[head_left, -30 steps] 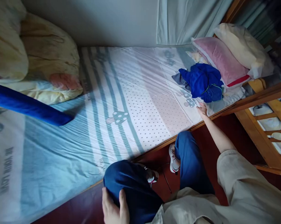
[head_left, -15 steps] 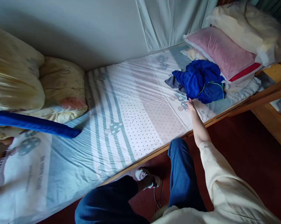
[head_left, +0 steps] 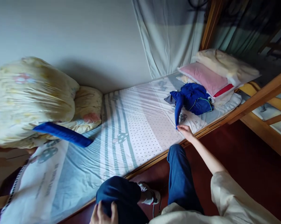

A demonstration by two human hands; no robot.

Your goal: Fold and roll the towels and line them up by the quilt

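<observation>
On bed (head_left: 145,124), blue cloth (head_left: 193,95) is lying beyond right hand (head_left: 186,131), near pillow (head_left: 207,76). Right hand's grip is pinching cloth's tip; long end (head_left: 178,109) is running away toward pillow side. Left hand (head_left: 104,214) is resting farther off, spread on knee (head_left: 116,186).

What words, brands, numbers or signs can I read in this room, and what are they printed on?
"BE YO…", faint, the rest uncertain: on the bedsheet, near the right hand and the blue cloth.
Larger lettering towards the bedsheet's left end, running sideways: too blurred to read surely.
Smaller lettering beside it: too small and blurred.
I can make out no brand, number or sign elsewhere.
</observation>
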